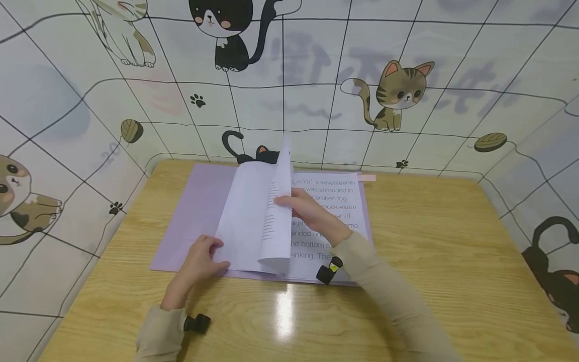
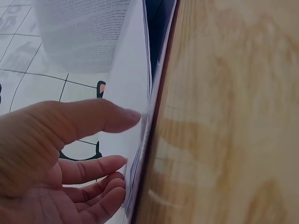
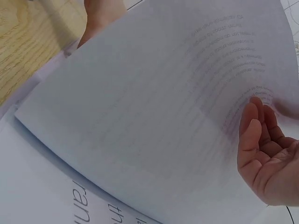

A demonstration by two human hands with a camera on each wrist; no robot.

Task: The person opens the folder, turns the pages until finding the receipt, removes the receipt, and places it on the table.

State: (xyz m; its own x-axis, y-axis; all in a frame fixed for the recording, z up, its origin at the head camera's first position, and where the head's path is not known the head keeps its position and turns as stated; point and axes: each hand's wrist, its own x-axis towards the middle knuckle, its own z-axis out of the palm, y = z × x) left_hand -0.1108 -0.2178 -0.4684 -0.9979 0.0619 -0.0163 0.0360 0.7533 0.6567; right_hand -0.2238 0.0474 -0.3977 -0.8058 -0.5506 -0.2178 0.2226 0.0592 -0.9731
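A purple folder (image 1: 199, 201) of printed sheets lies spread on the table. One page (image 1: 277, 226) stands raised and curved near the middle. My right hand (image 1: 312, 208) pinches this page by its edge, thumb on the left face and fingers on the other, as the right wrist view also shows. Under it lies a right-hand page (image 1: 334, 201) of large print. At the lower left corner of the flat white page (image 1: 239, 216), my left hand (image 1: 201, 259) rests with thumb and fingers apart. The left wrist view shows those fingertips (image 2: 119, 163) at the sheets' edge.
The wooden table (image 1: 452, 251) extends around the folder. A pink tab (image 1: 367, 178) sticks out at its upper right. Behind and beside the table rises a white gridded backdrop (image 1: 307, 110) with cartoon cats. Each wrist wears a small black camera (image 1: 197, 323).
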